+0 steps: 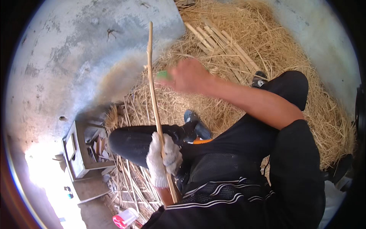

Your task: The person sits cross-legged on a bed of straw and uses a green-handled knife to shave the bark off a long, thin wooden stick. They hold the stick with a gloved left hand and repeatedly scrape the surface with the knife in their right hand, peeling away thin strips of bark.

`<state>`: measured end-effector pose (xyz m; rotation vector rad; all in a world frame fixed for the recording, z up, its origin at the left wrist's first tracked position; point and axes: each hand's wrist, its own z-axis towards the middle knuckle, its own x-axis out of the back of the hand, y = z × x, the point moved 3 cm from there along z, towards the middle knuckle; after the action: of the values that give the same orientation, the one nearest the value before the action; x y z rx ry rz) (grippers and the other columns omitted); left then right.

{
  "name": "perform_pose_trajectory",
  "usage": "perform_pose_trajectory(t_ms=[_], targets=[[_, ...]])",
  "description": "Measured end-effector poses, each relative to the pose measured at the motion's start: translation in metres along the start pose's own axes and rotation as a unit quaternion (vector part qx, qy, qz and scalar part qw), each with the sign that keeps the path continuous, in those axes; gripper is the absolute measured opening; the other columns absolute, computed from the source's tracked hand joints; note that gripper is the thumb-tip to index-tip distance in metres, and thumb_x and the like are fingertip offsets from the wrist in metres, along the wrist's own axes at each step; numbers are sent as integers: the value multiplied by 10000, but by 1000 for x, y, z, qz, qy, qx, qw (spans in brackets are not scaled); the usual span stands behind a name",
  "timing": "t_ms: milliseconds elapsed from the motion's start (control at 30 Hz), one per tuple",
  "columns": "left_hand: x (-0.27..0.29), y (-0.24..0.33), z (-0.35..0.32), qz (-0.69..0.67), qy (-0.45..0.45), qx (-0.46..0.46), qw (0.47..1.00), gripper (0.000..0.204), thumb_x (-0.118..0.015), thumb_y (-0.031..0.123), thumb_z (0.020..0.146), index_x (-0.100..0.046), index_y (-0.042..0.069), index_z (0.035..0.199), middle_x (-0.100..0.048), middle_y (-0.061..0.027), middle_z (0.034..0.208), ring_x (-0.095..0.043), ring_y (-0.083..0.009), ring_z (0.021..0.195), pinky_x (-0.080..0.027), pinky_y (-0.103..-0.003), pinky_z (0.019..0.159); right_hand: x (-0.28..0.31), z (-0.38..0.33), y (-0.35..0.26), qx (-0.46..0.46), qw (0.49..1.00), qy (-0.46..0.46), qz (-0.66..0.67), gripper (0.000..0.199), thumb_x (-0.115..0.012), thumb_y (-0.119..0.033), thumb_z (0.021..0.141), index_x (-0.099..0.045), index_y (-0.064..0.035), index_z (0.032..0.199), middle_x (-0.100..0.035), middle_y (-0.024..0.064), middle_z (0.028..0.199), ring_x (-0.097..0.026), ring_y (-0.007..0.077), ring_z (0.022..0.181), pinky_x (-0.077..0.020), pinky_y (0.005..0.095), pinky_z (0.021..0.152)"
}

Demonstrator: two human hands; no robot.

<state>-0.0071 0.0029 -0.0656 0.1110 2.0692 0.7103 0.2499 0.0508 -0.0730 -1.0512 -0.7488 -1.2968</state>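
My left hand point(173, 157), in a white knitted glove, is wrapped round the lower part of a long, thin, pale wooden stick point(154, 93). The stick rises past the hand, slightly bent, with small knots near its upper part. Smeared by motion, my bare right hand point(188, 76) is closed on a small green object point(163, 75) just right of the stick's upper half. Only a bit of that object shows, so I cannot make out its kind or whether it touches the stick.
Pale shavings point(263, 42) cover the floor, with several split wooden strips point(225, 45) on top. A wooden stool-like frame point(78, 156) holding scraps stands at the left, near a jar with a red lid point(126, 218). My bent legs point(137, 143) lie beneath my hands. A concrete wall point(65, 57) rises at the left.
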Motion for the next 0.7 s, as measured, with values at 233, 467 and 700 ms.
perform_pose_trajectory(t_ms=[233,467,700], targets=[[-6,7,-9,-21,-51,-35,998,452,-455,433,1039,-470,75,763,-348,13,486,-304,-68,343,-279,-212,300,51,-1,165,-350,924,133,75,710,-275,-649,1012,-560,-113,644,-287,-45,435,-311,108,374,-258,297,368],[-1,7,4,-37,-36,-8,999,429,-481,446,1023,-515,54,853,-431,-20,577,-339,-90,349,-296,-229,300,59,-34,-10,77,967,88,226,508,-554,-517,973,-552,-116,662,-389,-7,417,-373,154,334,-312,338,356],[11,9,-2,-46,74,17,996,486,-427,506,1017,-558,50,913,-438,-44,546,-365,-156,331,-300,-287,296,42,-78,-87,137,969,-9,203,564,-571,-577,926,-622,-58,711,-511,114,449,-540,290,379,-402,404,383]])
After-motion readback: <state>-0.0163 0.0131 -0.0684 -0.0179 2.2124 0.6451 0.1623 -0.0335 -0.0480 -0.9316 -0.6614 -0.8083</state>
